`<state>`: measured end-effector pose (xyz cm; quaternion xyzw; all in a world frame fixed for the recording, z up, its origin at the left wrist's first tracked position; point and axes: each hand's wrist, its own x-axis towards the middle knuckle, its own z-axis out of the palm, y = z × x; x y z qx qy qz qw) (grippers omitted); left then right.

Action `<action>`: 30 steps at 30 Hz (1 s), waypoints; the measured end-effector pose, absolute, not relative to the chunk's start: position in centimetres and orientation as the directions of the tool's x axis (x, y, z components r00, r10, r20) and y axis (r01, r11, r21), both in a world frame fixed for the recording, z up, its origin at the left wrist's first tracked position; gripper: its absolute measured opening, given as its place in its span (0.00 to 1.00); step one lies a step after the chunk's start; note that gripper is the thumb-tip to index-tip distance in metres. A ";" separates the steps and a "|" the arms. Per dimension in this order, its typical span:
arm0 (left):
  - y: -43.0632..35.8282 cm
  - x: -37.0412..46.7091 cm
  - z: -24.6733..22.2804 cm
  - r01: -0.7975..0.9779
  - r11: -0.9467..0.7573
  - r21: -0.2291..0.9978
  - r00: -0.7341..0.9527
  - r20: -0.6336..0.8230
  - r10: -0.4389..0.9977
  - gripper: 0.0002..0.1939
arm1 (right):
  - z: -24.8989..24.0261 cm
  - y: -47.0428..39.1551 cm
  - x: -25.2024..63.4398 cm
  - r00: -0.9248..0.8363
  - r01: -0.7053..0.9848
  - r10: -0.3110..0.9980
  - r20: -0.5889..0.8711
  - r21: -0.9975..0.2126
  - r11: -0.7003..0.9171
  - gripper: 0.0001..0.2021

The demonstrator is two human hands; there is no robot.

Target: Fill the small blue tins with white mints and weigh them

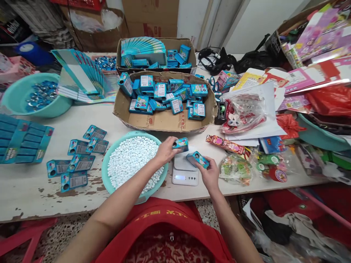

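Note:
My left hand (pixel 166 150) holds a small blue box (pixel 180 144) by its left end, between the bowl and the scale. Another small blue box (pixel 197 159) is gripped in my right hand (pixel 210 171), tilted above the right side of the white scale (pixel 185 178). Under my left forearm stands a turquoise bowl (pixel 104 171) full of small pale candies (pixel 128 160). Just behind my hands, an open cardboard box (pixel 153 122) contains several blue boxes (pixel 159 90). Several more blue boxes (pixel 81 162) lie on the table left of the bowl.
A second cardboard box (pixel 192 68) stands at the back. To the left are a bowl (pixel 52 109) of blue wrapped pieces, flat blue cartons (pixel 79 73) and joined blue packs (pixel 24 140). Plastic bags (pixel 244 109), a long red packet (pixel 229 146) and colourful packaging (pixel 309 78) crowd the right.

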<state>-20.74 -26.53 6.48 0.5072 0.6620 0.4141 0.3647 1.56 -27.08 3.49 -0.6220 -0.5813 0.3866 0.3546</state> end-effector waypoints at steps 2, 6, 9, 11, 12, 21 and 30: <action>-28.1 -22.6 8.4 0.301 0.161 0.940 -0.293 -0.070 0.954 0.17 | 3.1 -27.0 0.0 -0.064 0.481 0.998 -0.021 -0.877 0.012 0.23; -32.2 -23.9 10.8 0.070 0.228 0.971 -0.319 -0.195 0.928 0.16 | 5.5 -27.6 -2.7 -0.125 0.494 0.981 0.146 -0.849 0.189 0.29; -34.7 -22.9 11.0 -0.191 0.227 0.955 -0.359 -0.283 0.889 0.18 | 8.6 -28.3 -5.0 -0.370 0.367 0.929 -0.012 -0.921 0.134 0.30; -35.6 -22.4 10.9 -0.429 0.182 0.885 -0.417 -0.372 0.830 0.22 | 10.4 -28.7 -6.6 -0.551 0.352 0.811 -0.197 -0.936 0.012 0.24; -35.8 -22.4 10.9 -0.552 0.143 0.822 -0.436 -0.430 0.791 0.24 | 11.0 -28.8 -7.3 -0.599 0.375 0.759 -0.257 -0.927 -0.017 0.22; -34.8 -25.1 8.5 -0.884 -0.027 0.468 -0.378 -0.678 0.630 0.27 | 10.6 -29.4 -9.7 -0.634 0.573 0.755 -0.165 -0.756 0.316 0.21; -34.7 -24.8 7.3 -0.910 -0.063 0.411 -0.360 -0.703 0.613 0.16 | 9.7 -29.7 -9.7 -0.590 0.589 0.773 -0.231 -0.778 0.217 0.21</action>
